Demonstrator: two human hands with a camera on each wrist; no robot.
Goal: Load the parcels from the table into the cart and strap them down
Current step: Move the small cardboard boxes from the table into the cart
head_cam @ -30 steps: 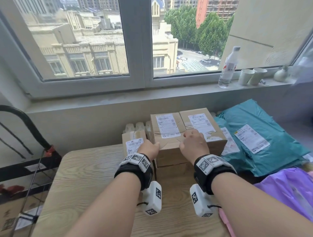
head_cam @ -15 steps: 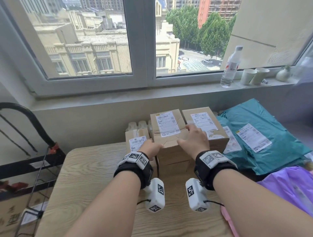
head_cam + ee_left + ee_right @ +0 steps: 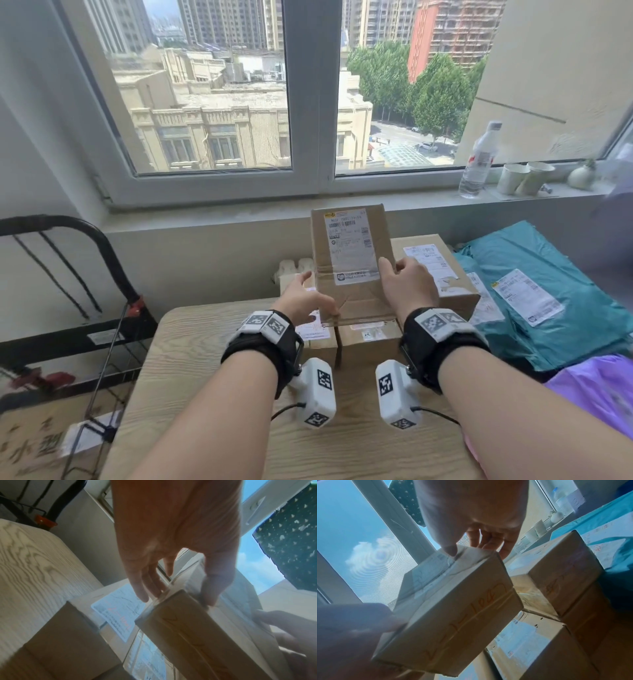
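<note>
A brown cardboard parcel (image 3: 349, 260) with a white label is lifted off the stack and tilted up toward me. My left hand (image 3: 305, 301) grips its left lower edge, thumb on the front face and fingers behind. My right hand (image 3: 406, 287) grips its right edge the same way. The left wrist view shows the parcel (image 3: 197, 631) from below with my left hand (image 3: 171, 566) on its corner. In the right wrist view my right hand (image 3: 474, 531) holds the top corner of the parcel (image 3: 453, 612). The black cart (image 3: 68, 308) stands left of the table.
More cardboard boxes (image 3: 442, 274) remain stacked on the wooden table (image 3: 191, 394) under and beside the lifted one. Teal mailer bags (image 3: 548, 294) and a purple bag (image 3: 596, 390) lie to the right. A water bottle (image 3: 479, 161) and paper cups (image 3: 524, 178) stand on the sill.
Both hands have closed on the top box and raised it off the stack, tipping its labelled face toward me. The head view has tilted upward.
</note>
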